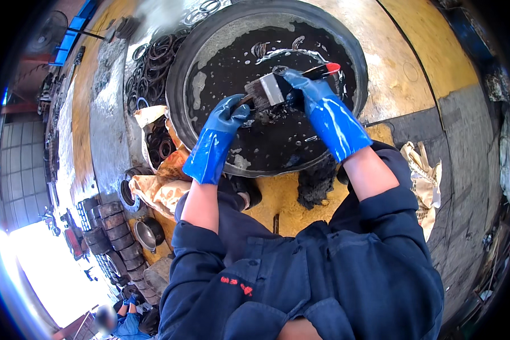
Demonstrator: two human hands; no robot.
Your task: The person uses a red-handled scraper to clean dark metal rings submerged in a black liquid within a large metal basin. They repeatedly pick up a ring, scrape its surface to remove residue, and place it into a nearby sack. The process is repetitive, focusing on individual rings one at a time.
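Observation:
Both my hands wear blue rubber gloves, wet with streaks, above a wide round black basin (178, 96) of dark liquid with specks of foam. My right hand (309, 90) is closed around a flat paintbrush (273, 89) with a metal band and a black handle tipped in red. Its dark bristles point left, toward my left hand (226, 116). That hand's fingers are pinched at a small dark curved piece, whose kind I cannot make out because the glove and bristles cover most of it. A couple of dark curved pieces (259, 50) show in the liquid toward the far side.
Many black rings (156, 65) lie heaped left of the basin. Nearer are an open sack (161, 187) and a metal pot (148, 233). Stacked dark cylindrical parts (119, 238) stand farther left. A dark rag (316, 184) hangs at the near rim. Another person (127, 323) is at lower left.

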